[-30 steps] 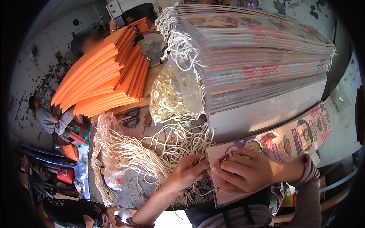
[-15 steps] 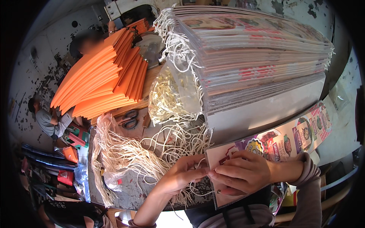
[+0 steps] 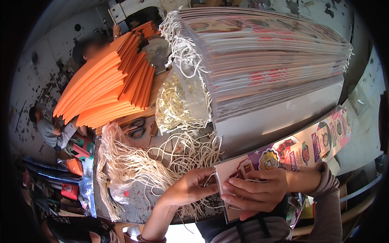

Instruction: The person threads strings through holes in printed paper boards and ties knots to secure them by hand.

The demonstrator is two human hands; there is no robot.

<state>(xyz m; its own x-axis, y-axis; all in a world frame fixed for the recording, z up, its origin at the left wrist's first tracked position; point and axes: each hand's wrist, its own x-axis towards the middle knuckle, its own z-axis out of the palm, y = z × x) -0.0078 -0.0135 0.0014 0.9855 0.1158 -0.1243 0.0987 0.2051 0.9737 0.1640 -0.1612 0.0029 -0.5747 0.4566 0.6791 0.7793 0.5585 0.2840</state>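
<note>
A long, glossy printed sign (image 3: 302,152) with food pictures lies aslant in front of me, its near left end lifted toward my body. My right hand (image 3: 259,190) lies over this end, fingers bent across the printed face and thumb below. At the left edge, my left hand (image 3: 187,189) grips the sign with its fingertips reaching behind it; what else these fingertips touch is hidden. Loose cream cords (image 3: 162,166) spread over the worn table just left of my left hand. A small eyelet shows near the sign's lower corner.
A tall stack of corded signs (image 3: 275,69) rises behind the sign. Beside it stand a clear bag of gold-coloured pieces (image 3: 174,103), dark-handled scissors (image 3: 137,128) and orange folded sheets (image 3: 105,85). Two people are at the far left; another person's dark shirt (image 3: 73,229) shows lower left.
My left thumb and index finger have spread further apart at the sign's edge. My right fingers have shifted slightly, and the view has moved a little.
</note>
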